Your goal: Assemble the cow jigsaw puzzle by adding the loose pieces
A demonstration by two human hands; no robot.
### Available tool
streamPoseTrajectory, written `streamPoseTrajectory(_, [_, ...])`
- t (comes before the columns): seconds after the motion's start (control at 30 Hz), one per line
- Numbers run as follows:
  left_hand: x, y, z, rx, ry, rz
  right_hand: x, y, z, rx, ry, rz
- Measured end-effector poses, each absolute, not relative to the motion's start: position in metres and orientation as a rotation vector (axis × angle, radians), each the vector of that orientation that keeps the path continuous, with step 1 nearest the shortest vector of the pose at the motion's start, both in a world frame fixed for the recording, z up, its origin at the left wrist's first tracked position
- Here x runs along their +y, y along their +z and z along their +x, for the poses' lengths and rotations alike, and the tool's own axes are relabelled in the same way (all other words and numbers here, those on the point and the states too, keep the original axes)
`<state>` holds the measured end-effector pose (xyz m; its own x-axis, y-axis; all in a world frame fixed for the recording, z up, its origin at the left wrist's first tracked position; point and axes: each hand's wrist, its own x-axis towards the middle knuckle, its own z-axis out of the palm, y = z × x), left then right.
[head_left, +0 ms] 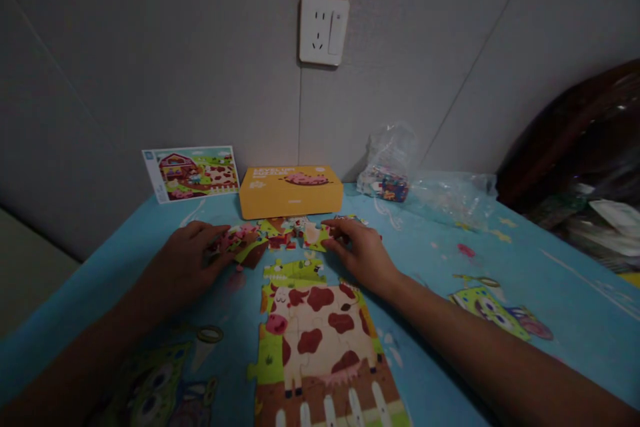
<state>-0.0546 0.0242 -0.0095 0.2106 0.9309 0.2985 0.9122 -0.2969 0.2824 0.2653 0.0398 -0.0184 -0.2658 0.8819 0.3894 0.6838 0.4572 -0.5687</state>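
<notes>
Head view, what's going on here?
A person is handling jigsaw puzzle pieces with both bare hands on a blue cartoon-print tablecloth. The left hand rests on loose pieces, and the right hand touches a pale piece. Nearer the person lies an assembled section showing a spotted cow. Farther back are a yellow puzzle box, a farm picture card and a clear plastic bag.
</notes>
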Motion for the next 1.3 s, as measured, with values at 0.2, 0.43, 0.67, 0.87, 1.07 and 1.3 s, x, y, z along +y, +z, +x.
streamPoseTrajectory(0.2, [0.022, -0.007, -0.047, 1.805, 0.870, 2.404, 0.049, -0.021, 0.272, -1.812, 0.470, -1.416])
streamPoseTrajectory(0.43, [0.021, -0.012, -0.041, 1.596, 0.876, 2.443, 0.048, -0.018, 0.269, -1.937, 0.474, -1.435])
streamPoseTrajectory(0.67, [0.021, -0.019, -0.044, 1.447, 0.945, 2.567, 0.047, -0.017, 0.269, -2.061, 0.370, -1.464])
streamPoseTrajectory(0.87, [0.017, -0.018, -0.046, 1.397, 1.020, 2.764, 0.040, -0.014, 0.265, -2.072, 0.326, -1.403])
streamPoseTrajectory(1.07, [0.014, -0.026, -0.044, 1.410, 0.761, 2.774, 0.027, -0.014, 0.260, -2.337, 0.367, -1.068])
streamPoseTrajectory(1.3, [0.016, -0.033, -0.045, 1.664, 0.505, 2.644, 0.025, -0.013, 0.261, -2.382, 0.400, -1.050])
